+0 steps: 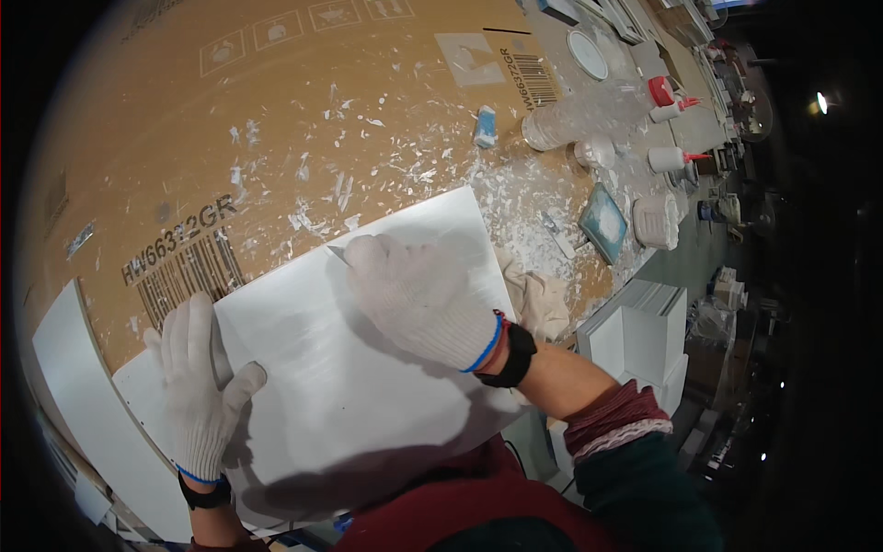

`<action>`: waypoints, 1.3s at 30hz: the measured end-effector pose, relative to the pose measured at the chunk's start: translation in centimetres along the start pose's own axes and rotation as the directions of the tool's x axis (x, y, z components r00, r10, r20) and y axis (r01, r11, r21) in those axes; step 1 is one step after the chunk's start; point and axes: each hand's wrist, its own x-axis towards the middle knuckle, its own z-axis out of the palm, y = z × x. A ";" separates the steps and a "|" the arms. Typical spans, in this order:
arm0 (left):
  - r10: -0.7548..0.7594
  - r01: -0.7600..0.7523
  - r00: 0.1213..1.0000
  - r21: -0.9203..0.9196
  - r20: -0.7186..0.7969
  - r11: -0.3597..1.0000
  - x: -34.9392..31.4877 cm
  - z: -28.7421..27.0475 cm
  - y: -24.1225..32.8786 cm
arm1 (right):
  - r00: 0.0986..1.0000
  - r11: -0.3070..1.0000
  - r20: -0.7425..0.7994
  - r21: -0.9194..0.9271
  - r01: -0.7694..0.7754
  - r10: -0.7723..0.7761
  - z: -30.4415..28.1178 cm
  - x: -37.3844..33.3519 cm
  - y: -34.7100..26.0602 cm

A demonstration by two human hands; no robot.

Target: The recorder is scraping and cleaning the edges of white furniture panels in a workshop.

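A white panel (303,405) lies at a slant in front of me on flattened cardboard. My left hand (200,386), in a white knit glove, rests flat at the panel's left part, fingers stretched past its far edge and thumb apart. My gloved right hand (409,290) is closed over the panel near the far edge. From its fingertips pokes the pointed metal tip of a small blade (338,252), which meets that edge. The blade's handle is hidden inside the fist. White shavings (303,218) lie scattered just beyond the panel.
Another white panel (101,396) lies at the left. To the right are a clear plastic bottle (552,127), glue bottles with red tips (664,160), a blue-white block (485,127), a blue square pad (603,224), a white tub (656,221) and a cloth (535,296).
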 end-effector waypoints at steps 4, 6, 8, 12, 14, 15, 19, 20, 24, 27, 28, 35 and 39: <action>-0.008 0.007 1.000 0.048 0.012 0.999 -0.2 0.5 -0.3 | 0.988 0.898 -0.027 -0.423 0.125 -0.150 2.5 -0.8 1.8; -0.003 0.003 1.000 0.064 0.003 0.998 -0.4 0.6 -0.4 | 0.989 0.957 0.098 -0.278 -0.079 0.110 2.8 -1.0 4.4; -0.001 0.000 1.000 0.085 0.008 0.996 -0.4 0.6 -0.5 | 0.929 0.931 0.086 -0.103 -0.351 0.360 1.7 -2.0 6.8; -0.041 0.038 0.999 0.108 0.027 0.993 -0.5 0.4 -0.2 | 0.773 0.771 0.076 0.054 -0.634 0.630 -0.8 -2.5 11.2; -0.044 0.045 0.999 0.092 -0.013 0.995 -0.5 0.7 0.1 | 0.752 0.746 -0.008 0.137 -0.652 0.659 -1.1 -2.5 11.3; -0.026 0.027 1.000 0.107 -0.012 0.994 -0.4 0.6 0.2 | 0.758 0.739 -0.006 0.232 -0.633 0.652 -1.0 -2.2 11.1; -0.015 0.017 1.000 0.078 -0.026 0.997 -0.3 0.5 0.4 | 0.961 0.961 0.039 0.034 -0.275 0.273 0.1 -1.4 8.4; -0.015 0.016 1.000 0.055 -0.023 0.998 -0.4 0.5 0.4 | 0.941 0.939 0.024 0.061 -0.339 0.339 0.1 -1.1 8.1; 0.011 -0.010 0.999 0.032 -0.045 0.999 -0.5 0.6 0.1 | 0.898 0.886 -0.026 0.174 -0.429 0.440 -0.9 -0.5 8.6; 0.019 -0.015 0.999 0.082 -0.049 0.997 -0.5 0.8 -0.1 | 0.887 0.871 0.057 0.174 -0.460 0.457 -1.0 -0.5 8.8; 0.013 -0.009 0.999 0.104 -0.046 0.995 -0.6 0.8 -0.2 | 0.905 0.884 0.079 0.194 -0.425 0.418 -0.8 -0.5 8.7; 0.016 -0.012 1.000 0.131 -0.025 0.991 -0.5 1.0 -0.4 | 0.829 0.820 0.043 0.129 -0.558 0.557 -0.8 0.4 9.1; 0.027 -0.024 0.999 0.107 -0.027 0.994 -0.4 1.0 -0.6 | 0.841 0.821 0.069 0.190 -0.539 0.536 -1.4 0.2 9.3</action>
